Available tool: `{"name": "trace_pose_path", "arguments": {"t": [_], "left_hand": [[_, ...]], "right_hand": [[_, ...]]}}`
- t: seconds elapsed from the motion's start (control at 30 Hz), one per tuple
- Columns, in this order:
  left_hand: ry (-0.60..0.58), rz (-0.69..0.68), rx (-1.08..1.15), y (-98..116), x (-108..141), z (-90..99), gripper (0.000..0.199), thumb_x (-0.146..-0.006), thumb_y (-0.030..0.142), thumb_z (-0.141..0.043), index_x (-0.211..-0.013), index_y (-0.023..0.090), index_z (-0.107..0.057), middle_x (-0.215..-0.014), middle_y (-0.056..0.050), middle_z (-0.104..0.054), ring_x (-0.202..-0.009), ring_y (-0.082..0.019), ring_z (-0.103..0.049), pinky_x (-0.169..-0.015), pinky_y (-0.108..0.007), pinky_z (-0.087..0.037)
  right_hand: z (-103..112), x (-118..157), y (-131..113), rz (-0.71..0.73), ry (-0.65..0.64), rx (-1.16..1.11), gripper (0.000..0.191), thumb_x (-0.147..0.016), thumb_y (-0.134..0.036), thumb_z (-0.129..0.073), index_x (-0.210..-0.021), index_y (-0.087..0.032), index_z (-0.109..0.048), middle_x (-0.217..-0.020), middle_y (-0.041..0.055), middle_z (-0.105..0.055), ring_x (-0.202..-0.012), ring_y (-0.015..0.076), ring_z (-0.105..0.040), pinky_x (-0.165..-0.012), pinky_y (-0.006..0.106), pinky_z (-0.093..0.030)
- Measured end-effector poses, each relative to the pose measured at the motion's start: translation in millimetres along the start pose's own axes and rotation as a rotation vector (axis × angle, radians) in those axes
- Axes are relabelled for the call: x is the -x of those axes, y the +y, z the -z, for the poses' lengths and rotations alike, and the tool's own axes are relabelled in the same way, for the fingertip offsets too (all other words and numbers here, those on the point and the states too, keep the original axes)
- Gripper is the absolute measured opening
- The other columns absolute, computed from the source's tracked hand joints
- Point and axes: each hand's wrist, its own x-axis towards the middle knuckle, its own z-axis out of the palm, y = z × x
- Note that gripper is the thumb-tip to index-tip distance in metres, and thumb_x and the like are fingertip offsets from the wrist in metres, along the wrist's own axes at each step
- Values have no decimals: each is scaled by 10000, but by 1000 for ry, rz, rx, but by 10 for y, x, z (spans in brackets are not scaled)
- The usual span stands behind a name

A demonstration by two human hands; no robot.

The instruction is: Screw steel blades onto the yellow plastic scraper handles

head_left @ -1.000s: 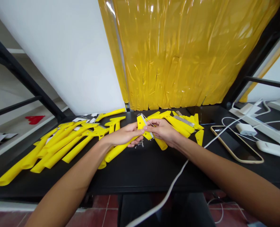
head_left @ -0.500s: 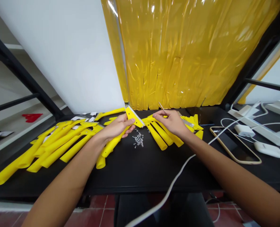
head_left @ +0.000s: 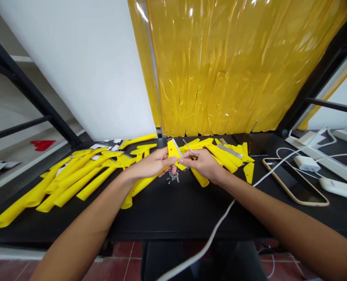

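My left hand (head_left: pixel 152 163) is closed on a yellow scraper (head_left: pixel 173 151), with its handle running down toward me and a metal blade along the head. My right hand (head_left: pixel 201 164) has its fingertips against the scraper head, by the blade side. A thin metal rod (head_left: pixel 188 145) sticks up out of the right hand; the rest of it is hidden by the fingers. Below the hands is a small heap of screws and nuts (head_left: pixel 173 177), partly covered by the left hand. More yellow scraper handles (head_left: pixel 201 177) lie under and beside the right hand.
Several yellow handles (head_left: pixel 76 175) are piled on the left of the black table (head_left: pixel 173 218). Loose yellow plates (head_left: pixel 248 171) lie at right, near a phone (head_left: pixel 296 181) and white chargers (head_left: pixel 337 187). A white cable (head_left: pixel 217 226) crosses in front. Yellow plastic curtain (head_left: pixel 226 78) hangs behind.
My right hand has moved left with the metal rod and now meets the scraper head. My left hand has shifted slightly right with the scraper, and its head stands more upright.
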Motion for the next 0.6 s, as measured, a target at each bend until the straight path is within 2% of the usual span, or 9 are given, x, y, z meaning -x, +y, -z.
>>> {"name": "trace_pose_path", "arguments": {"t": [0.07, 0.13, 0.2, 0.27, 0.33, 0.47, 0.6], "left_hand": [[68, 45, 13, -10, 6, 52, 185, -941, 362, -527, -906, 182, -500, -735, -44, -638, -529, -102, -492, -436, -212, -364], [143, 97, 17, -31, 11, 132, 163, -938, 337, -528, -882, 189, -489, -721, -43, -630, -515, -97, -481, -426, -208, -348], [202, 147, -6, -69, 7, 221, 152, -936, 307, -525, -849, 191, -482, -731, -51, -633, -514, -99, -488, -425, -213, -353], [245, 183, -46, -121, -8, 297, 155, -934, 287, -516, -818, 192, -477, -737, -58, -636, -509, -100, -489, -421, -219, -355], [270, 193, -76, -173, -26, 346, 155, -927, 278, -523, -806, 193, -476, -739, -60, -638, -504, -102, -485, -415, -222, -353], [264, 170, -77, -218, -34, 372, 152, -926, 277, -524, -807, 191, -485, -745, -64, -641, -505, -104, -484, -415, -225, -360], [230, 151, -64, -187, -16, 351, 151, -935, 267, -510, -811, 185, -487, -735, -63, -641, -512, -102, -483, -426, -223, -365]], "right_hand": [[-27, -4, 21, -4, 85, -9, 297, -775, -399, -747, -961, -167, -748, -913, 62, -746, -819, 184, -657, -768, 313, -491], [-31, 0, 44, 40, 99, 145, 268, -813, -356, -716, -1022, -193, -753, -977, 66, -759, -847, 192, -674, -785, 324, -494], [-16, 13, 64, 126, 19, 482, 177, -858, -292, -658, -977, -234, -775, -984, 47, -768, -858, 205, -678, -774, 334, -475], [-2, 26, 80, 213, -82, 828, 180, -874, -238, -616, -909, -262, -791, -970, 32, -770, -862, 225, -680, -726, 339, -441], [-7, 29, 91, 274, -157, 1021, 201, -883, -232, -601, -924, -278, -793, -976, 27, -768, -874, 238, -683, -676, 336, -405], [-48, -3, 99, 317, -222, 1073, 213, -907, -291, -605, -1033, -308, -775, -1043, 6, -757, -923, 229, -679, -658, 327, -385], [-30, -52, 95, 276, -199, 1050, 206, -906, -276, -612, -1034, -306, -771, -1075, 10, -746, -960, 226, -665, -698, 317, -404]]}}
